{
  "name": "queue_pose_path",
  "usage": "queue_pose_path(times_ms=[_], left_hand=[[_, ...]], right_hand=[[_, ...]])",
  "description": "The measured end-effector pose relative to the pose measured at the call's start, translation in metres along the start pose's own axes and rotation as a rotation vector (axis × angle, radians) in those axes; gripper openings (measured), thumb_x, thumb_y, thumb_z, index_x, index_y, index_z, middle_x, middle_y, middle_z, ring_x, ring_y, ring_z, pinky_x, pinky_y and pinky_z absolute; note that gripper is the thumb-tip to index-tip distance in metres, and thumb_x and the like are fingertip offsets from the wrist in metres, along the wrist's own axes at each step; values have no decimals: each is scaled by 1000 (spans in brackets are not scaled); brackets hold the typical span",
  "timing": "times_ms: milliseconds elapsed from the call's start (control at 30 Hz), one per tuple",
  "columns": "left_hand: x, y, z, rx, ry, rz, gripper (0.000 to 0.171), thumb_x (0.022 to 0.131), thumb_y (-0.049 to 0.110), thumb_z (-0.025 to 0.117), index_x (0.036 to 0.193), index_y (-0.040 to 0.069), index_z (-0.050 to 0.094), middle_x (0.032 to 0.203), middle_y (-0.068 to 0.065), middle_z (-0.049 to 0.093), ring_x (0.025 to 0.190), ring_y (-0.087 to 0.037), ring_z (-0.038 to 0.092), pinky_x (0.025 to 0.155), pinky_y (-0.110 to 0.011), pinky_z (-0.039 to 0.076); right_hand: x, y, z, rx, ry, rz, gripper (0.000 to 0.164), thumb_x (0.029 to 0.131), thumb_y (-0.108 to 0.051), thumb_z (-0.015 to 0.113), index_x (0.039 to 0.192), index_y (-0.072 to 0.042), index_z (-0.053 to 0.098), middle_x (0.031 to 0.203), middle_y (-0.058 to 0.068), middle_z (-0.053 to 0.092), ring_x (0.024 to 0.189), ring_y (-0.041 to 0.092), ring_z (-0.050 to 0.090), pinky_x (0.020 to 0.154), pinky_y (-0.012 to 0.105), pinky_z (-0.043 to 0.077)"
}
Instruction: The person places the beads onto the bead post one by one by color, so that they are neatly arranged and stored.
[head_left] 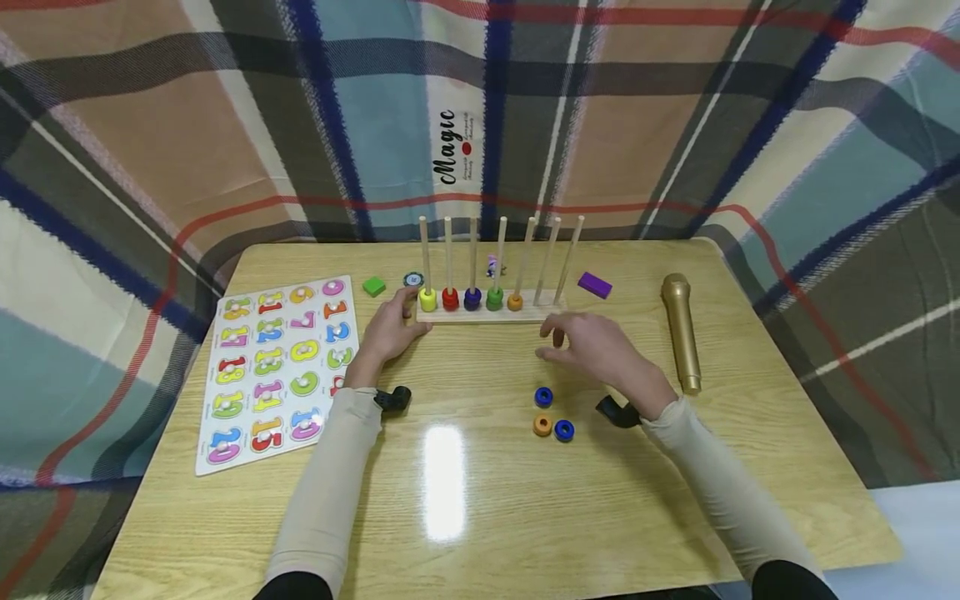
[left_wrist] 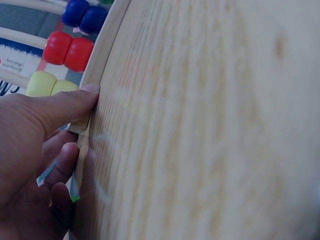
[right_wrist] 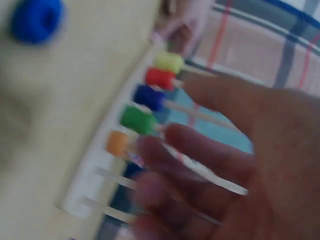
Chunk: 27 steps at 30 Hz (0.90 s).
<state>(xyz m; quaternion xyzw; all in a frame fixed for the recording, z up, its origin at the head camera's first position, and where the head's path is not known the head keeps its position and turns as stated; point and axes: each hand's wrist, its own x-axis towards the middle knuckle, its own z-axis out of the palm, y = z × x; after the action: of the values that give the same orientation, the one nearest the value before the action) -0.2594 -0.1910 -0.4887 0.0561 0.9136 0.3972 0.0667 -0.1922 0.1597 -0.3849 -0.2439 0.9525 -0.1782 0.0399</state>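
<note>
A wooden peg stand [head_left: 491, 317] stands at the back of the table with several upright rods. Beads sit on its left rods: yellow [head_left: 427, 301], red [head_left: 450, 300], dark blue [head_left: 472, 300], green [head_left: 494, 300], and a single orange bead [head_left: 514, 302]. The two rightmost rods are bare. My left hand [head_left: 386, 333] grips the base's left end; in the left wrist view the thumb [left_wrist: 75, 102] lies on its front edge. My right hand [head_left: 596, 346] hovers in front of the stand's right end, fingers loosely bent, holding nothing. Nearer me lie two blue beads [head_left: 543, 397] and an orange bead [head_left: 542, 426].
A number puzzle board [head_left: 281, 454] lies on the left. Around the stand are a green block [head_left: 373, 287], a small round dial-like object [head_left: 413, 280] and a purple block [head_left: 595, 285]. A gold microphone-shaped object [head_left: 681, 333] lies at the right. Plaid cloth [head_left: 622, 125] hangs behind the table.
</note>
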Motion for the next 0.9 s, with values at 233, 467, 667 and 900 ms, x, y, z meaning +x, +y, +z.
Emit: queue_pose_path(times_ms=[233, 467, 667, 900], left_hand=[[-2, 0, 0, 2, 1, -13, 78, 102, 23, 75, 167, 11, 34, 132, -25, 59, 117, -38, 56, 101, -56, 45], [-2, 1, 0, 3, -4, -14, 77, 102, 23, 74, 167, 11, 33, 131, -25, 59, 116, -37, 56, 100, -56, 45], [-1, 2, -1, -3, -7, 1, 78, 102, 23, 74, 167, 10, 33, 141, -25, 58, 121, -38, 57, 103, -57, 45], [-1, 2, 0, -9, -1, 5, 78, 101, 21, 75, 166, 10, 34, 145, -25, 57, 123, -38, 57, 104, -57, 45]], right_hand=[[-27, -3, 29, 0, -255, 31, 31, 95, -40, 81, 108, -13, 74, 85, -6, 69, 74, 11, 63, 66, 35, 53], [-49, -14, 48, -22, -274, -115, 22, 88, -30, 88, 92, -19, 69, 80, -11, 60, 69, 4, 51, 61, 27, 44], [-47, -20, 44, -21, -181, -153, 16, 90, -23, 86, 100, -16, 75, 88, -8, 66, 71, 6, 55, 61, 27, 47], [3, -14, -26, 95, 234, -114, 30, 96, -16, 81, 124, -5, 77, 110, 10, 73, 79, 22, 66, 65, 33, 52]])
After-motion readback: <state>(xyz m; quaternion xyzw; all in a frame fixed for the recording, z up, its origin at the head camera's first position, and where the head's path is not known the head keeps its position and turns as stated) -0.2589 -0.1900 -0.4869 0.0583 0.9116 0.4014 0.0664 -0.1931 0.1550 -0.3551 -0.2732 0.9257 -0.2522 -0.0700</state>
